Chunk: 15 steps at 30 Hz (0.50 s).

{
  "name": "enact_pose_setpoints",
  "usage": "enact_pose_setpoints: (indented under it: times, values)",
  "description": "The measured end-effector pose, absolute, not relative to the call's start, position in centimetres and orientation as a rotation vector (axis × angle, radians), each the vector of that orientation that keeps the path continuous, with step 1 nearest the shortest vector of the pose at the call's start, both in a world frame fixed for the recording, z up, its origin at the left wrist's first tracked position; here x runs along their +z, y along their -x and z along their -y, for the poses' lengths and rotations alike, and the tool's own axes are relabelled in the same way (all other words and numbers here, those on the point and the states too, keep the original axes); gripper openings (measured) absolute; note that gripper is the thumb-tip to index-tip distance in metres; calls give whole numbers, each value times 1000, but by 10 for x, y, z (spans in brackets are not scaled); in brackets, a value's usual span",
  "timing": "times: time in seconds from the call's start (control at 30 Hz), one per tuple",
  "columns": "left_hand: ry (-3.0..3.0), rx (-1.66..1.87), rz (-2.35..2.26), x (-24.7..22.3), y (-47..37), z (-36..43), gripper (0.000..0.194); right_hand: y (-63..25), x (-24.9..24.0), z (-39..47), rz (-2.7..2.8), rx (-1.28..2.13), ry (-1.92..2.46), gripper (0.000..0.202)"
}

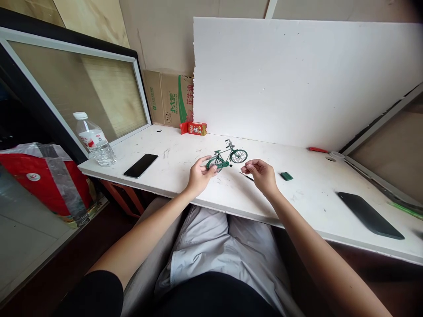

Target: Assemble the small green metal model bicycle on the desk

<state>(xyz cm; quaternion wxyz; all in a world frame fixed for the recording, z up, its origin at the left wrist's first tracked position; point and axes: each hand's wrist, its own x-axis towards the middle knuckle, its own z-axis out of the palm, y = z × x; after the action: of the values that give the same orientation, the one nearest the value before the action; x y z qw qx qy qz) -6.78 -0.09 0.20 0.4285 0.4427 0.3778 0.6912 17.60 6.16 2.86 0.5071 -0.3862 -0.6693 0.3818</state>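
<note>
A small green model bicycle (225, 155) stands tilted over the white table, its front wheel pointing right. My left hand (200, 174) grips it at the rear wheel, thumb in front and fingers behind. To the right of the bicycle, my right hand (261, 175) is closed in a pinch, apart from the front wheel. Whatever is between its fingertips is too small to make out. A thin dark rod (247, 177) shows just under that hand, partly hidden by it. Farther right lies a small green block-shaped piece (286, 176).
On the table (178, 149) are a black phone (141, 165), a water bottle (95, 140), a small red box (197, 128), a red object (317, 149) and a dark flat slab (370, 215). A white board (297, 83) and a cardboard carton (168, 99) stand behind.
</note>
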Motion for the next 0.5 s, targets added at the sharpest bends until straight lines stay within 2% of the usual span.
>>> enact_pose_setpoints:
  times: [0.13,0.23,0.5]
  values:
    - [-990,1591,-897,-5,52,4,55,-176,37,-38,1644,735,920,37]
    - [-990,1544,-875,-7,41,10,53,-170,45,-20,1707,601,923,35]
    - [-1239,1563,-925,-10,20,28,43,-150,46,6,1774,834,811,28]
